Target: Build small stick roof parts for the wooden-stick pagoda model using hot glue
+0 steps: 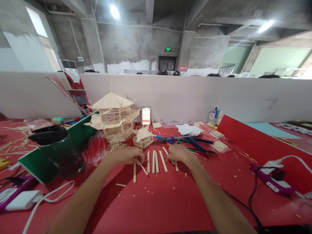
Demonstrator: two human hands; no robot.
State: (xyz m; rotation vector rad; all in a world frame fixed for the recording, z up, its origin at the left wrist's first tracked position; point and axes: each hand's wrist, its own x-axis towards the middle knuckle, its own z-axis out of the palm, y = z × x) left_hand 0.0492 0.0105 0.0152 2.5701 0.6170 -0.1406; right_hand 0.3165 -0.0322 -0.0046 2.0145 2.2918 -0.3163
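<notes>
My left hand (134,155) is closed in a pinch on a thin wooden stick (144,169), which slants down toward me. Beside it another pale stick (134,173) lies on the red tabletop. Between my hands several sticks (153,162) lie roughly side by side, pointing away from me. My right hand (179,152) is curled down over a slanting stick (165,150), its fingertips closed around it and partly hidden. One more stick (176,166) shows just below that hand. A small hexagonal stick model (143,138) stands just beyond my left hand.
A large pagoda model (113,118) of sticks stands back left, near a dark-lidded jug (60,152) and a green board (36,164). Pliers (197,144), white tissue (188,129) and bagged sticks (216,139) lie back right. Purple power strips (273,183) with cables flank both sides.
</notes>
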